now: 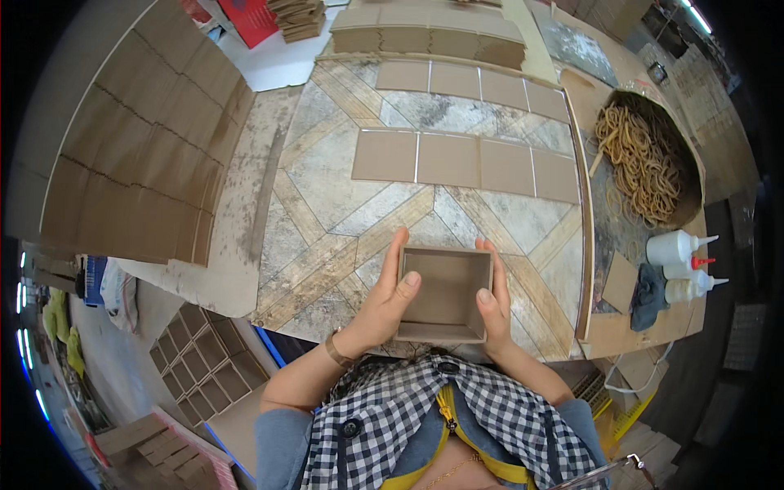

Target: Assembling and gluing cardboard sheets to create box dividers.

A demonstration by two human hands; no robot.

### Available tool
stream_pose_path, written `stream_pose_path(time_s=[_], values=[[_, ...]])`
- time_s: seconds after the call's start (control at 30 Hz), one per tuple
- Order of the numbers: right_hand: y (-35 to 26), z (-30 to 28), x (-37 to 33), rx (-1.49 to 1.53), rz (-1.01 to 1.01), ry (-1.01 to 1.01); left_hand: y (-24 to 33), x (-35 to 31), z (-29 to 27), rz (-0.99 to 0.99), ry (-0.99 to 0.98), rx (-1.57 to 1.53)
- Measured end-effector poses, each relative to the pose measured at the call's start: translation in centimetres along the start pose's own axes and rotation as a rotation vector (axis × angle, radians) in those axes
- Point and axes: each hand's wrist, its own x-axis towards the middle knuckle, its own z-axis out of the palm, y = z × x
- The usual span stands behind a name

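Off the tabletop's left edge, a big stack of flat cardboard sheets (139,139) leans or lies, unfolded. Lower left, below the near-left corner, finished open boxes (200,363) sit packed in a grid, so some units look done already.

At the near edge, centre, left hand (382,306) clamps the left wall of a small open cardboard box (443,296), thumb hooked over the rim, fingers on the outside. Box is held just above or on the tabletop (327,204); can't tell which. Right hand (494,306) grips the right wall the same way, thumb inside. Walls stand upright and the bottom is in, so this box reads as formed, probably being pressed or checked.

Mid-table, a row of four flat cardboard squares (465,162) lies side by side, with a second row (469,82) toward the far edge and a folded stack (425,37) beyond it. Those look like what's left to do.

Along the right edge, a tub of rubber bands (641,155) sits far-right, glue bottles (682,261) lie near-right beside a dark cloth (649,296) and a loose cardboard piece (621,282).
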Motion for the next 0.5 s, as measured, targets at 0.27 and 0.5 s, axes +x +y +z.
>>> stream_pose_path(time_s=[0.27, 0.5], values=[[-0.3, 3.2, -0.5, -0.214, -0.074, 0.159, 4.2, -5.1, -0.1, 0.492, 0.169, 0.934], [-9.2, 11.5, 1.5, -0.601, -0.38, -0.714, 4.8, -16.6, -2.1, -0.08, 0.431, 0.153]])
